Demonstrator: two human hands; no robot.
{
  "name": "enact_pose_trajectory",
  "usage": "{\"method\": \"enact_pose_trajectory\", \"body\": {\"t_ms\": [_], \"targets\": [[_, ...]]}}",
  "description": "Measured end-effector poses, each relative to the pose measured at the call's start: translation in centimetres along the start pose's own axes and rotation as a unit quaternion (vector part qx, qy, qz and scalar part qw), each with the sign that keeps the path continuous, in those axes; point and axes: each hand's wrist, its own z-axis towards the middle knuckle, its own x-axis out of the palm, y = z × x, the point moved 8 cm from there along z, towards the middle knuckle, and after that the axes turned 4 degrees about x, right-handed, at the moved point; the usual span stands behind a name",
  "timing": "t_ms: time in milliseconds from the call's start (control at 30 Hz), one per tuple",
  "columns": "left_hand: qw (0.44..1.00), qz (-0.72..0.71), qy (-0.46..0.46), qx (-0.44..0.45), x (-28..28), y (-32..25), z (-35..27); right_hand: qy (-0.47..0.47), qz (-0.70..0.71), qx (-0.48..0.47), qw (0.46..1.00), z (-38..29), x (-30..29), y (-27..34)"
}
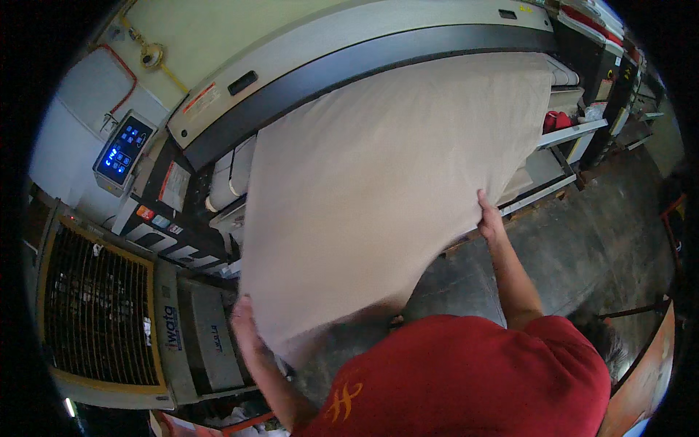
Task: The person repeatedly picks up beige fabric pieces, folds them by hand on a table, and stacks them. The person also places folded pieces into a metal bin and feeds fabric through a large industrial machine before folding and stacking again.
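A wide beige cloth sheet (377, 185) stretches from the flatwork ironer (338, 60) towards my body. Its far edge disappears beneath the machine's dark front guard. My left hand (246, 317) grips the sheet's left edge near the front corner. On the other side, my right hand (490, 218) pinches the right edge with the thumb up on top of the cloth. Between both hands the fabric is pulled fairly flat, and its near edge sags in a curve. The fingers under the cloth are hidden.
A lit control panel (124, 150) stands left of the ironer. Below it is an Iwata air cooler (101, 306) with a grille. Folded linens (592, 24) are stacked at the upper right. A metal shelf frame (573, 131) juts out under the machine's right side, above the concrete floor (590, 218).
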Motion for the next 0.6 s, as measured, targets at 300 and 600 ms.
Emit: {"method": "enact_pose_trajectory", "body": {"t_ms": [300,600], "targets": [[0.988,0.107,0.04,0.099,8.6,20.9,9.4,-0.04,-0.139,-0.111,0.983,0.8,-1.5,5.1],[0.998,-0.057,0.012,-0.026,2.2,32.9,7.2,0.043,-0.13,0.049,0.989,-2.6,4.6,-3.0]]}}
